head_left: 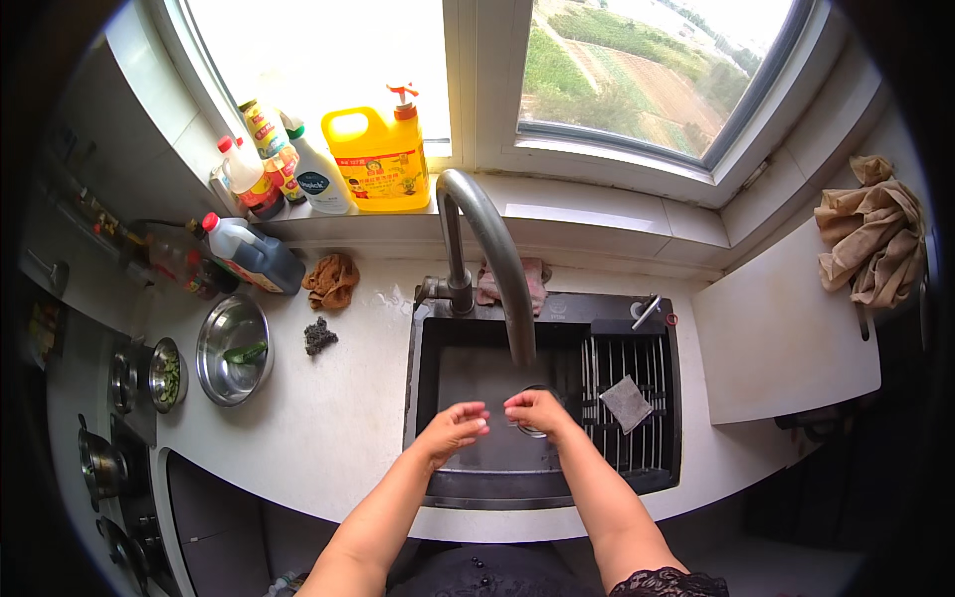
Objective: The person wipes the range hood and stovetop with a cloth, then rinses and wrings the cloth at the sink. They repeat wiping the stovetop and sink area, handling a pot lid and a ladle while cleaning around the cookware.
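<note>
Both of my hands hover over the dark sink, a small gap between their fingertips. My left hand has its fingers loosely bent and apart, and nothing shows in it. Slightly higher, my right hand is curved inward with fingers loosely parted; I see no object in it. Behind the right hand lies the round drain, partly covered. A grey curved faucet arches above, its spout end just beyond my hands. On the rack at the sink's right rests a grey scouring pad.
Left on the counter stand a steel bowl holding a green vegetable, a dark scrubber, a brown cloth and a jug. A yellow detergent jug is on the sill. At right are a white board and a hanging cloth.
</note>
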### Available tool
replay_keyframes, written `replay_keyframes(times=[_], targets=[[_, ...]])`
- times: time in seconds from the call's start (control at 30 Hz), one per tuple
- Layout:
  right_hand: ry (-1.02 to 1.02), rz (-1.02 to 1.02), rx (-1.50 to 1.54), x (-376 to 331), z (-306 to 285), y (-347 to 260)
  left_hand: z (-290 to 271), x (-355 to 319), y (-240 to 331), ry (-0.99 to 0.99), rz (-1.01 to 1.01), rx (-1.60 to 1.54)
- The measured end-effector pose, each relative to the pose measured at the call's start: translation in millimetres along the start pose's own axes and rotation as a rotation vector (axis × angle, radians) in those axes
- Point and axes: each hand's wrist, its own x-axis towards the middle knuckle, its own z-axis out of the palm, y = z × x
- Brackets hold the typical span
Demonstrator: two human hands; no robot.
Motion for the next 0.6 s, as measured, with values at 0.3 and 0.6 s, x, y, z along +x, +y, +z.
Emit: replay_keyframes(times=[0.3, 0.6], targets=[[0.114, -0.223, -0.126, 20.6, -14.7, 33.7, -1.7, 48.1, -38.2, 0.378, 0.166, 0.461], [0.47, -0.339, -0.626, 7.6, -11.6, 1.5, 21.3, 9.1, -22.5, 0.363, 0.148, 0.29]])
